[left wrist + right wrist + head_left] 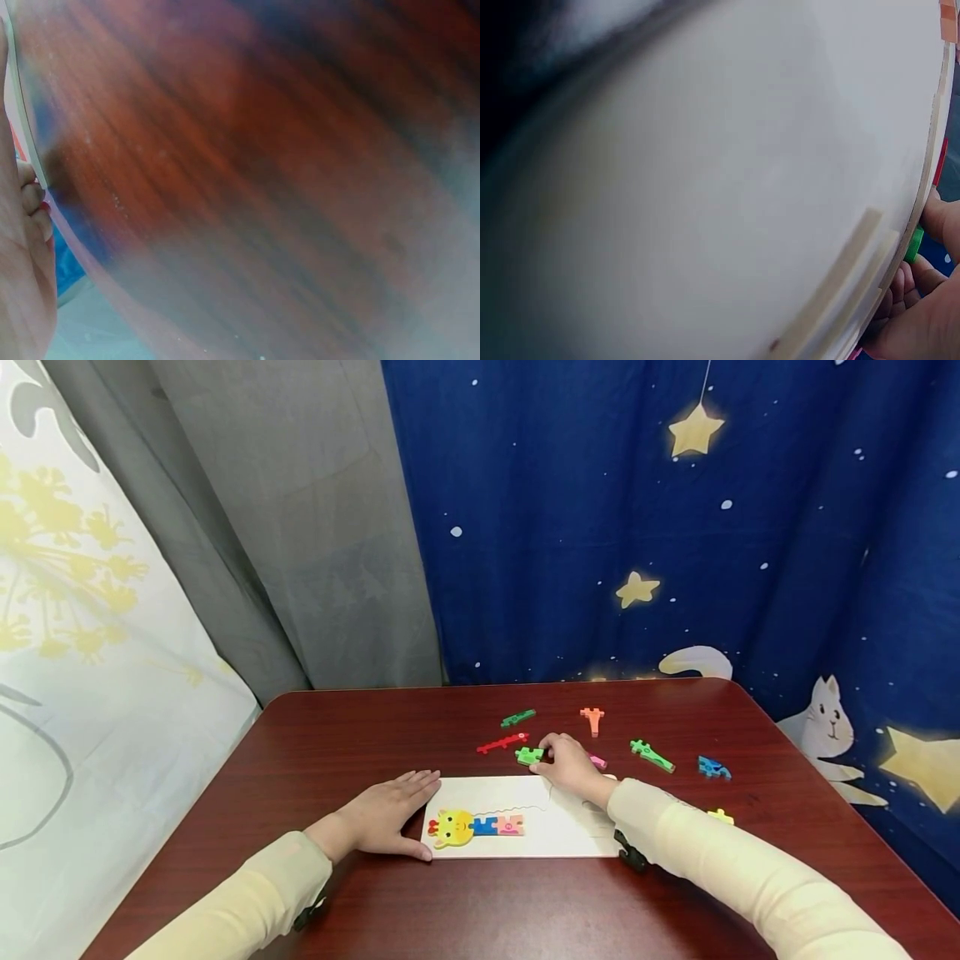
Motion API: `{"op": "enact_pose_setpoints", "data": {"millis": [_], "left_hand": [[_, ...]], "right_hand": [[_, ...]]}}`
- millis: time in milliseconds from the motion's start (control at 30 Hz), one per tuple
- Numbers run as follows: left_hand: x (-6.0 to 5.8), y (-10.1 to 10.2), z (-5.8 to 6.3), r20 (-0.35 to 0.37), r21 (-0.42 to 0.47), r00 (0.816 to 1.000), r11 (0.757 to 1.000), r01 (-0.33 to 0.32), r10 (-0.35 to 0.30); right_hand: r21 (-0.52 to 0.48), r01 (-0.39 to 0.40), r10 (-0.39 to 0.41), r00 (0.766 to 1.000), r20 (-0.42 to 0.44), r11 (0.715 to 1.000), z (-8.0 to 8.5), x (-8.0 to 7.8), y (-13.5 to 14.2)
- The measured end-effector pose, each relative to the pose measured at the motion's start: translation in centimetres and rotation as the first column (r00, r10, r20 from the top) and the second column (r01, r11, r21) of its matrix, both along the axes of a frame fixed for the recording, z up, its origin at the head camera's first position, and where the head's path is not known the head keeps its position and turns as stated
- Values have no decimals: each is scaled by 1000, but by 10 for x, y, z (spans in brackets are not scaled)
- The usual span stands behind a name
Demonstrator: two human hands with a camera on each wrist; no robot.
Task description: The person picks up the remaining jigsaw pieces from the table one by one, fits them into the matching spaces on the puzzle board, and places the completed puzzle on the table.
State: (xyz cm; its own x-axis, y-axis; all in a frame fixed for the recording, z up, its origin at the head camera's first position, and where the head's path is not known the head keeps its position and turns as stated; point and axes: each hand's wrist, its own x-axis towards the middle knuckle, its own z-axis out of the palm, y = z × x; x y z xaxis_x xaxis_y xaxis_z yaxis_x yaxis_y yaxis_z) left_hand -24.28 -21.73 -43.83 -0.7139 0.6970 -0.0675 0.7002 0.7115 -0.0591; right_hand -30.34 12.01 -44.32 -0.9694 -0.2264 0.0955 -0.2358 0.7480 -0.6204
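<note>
A white puzzle board (487, 790) lies on the table. My left hand (386, 814) rests with straight fingers at its left edge, thumb at the near corner. Fitted in the board are a yellow giraffe head (454, 828), a blue piece (484, 826) and a pink-orange piece (511, 826). Beyond the board's far edge, my right hand (572, 767) pinches a light green puzzle piece (528, 756) between thumb and fingers. In the right wrist view the green piece (914, 244) shows between the thumb and a finger. A pink piece (597, 762) is partly hidden behind this hand.
Loose puzzle pieces lie past the board: dark green (518, 717), red (503, 743), orange (592, 720), green (652, 755) and blue (713, 767). A yellow piece (721, 817) is partly covered by the right sleeve (697, 839). Curtains hang behind the brown table (360, 727).
</note>
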Motion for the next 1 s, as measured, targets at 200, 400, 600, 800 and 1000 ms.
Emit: {"op": "enact_pose_setpoints", "data": {"millis": [200,400,600,800,1000], "left_hand": [[1,1,1,3,4,1000,1000,1,-1],[2,1,1,10,6,1000,1000,-4,4],[2,2,2,26,3,1000,1000,-15,15],[2,2,2,25,-5,999,1000,-20,20],[0,2,0,17,-3,1000,1000,-14,14]], "right_hand": [[6,0,0,1000,-12,1000,2,1,0],[-12,-16,16,999,-39,1000,1,-3,3],[-40,-18,17,999,-30,999,2,-7,7],[-86,-19,18,1000,-13,996,6,-7,13],[-126,-20,21,1000,11,992,10,-5,17]]}}
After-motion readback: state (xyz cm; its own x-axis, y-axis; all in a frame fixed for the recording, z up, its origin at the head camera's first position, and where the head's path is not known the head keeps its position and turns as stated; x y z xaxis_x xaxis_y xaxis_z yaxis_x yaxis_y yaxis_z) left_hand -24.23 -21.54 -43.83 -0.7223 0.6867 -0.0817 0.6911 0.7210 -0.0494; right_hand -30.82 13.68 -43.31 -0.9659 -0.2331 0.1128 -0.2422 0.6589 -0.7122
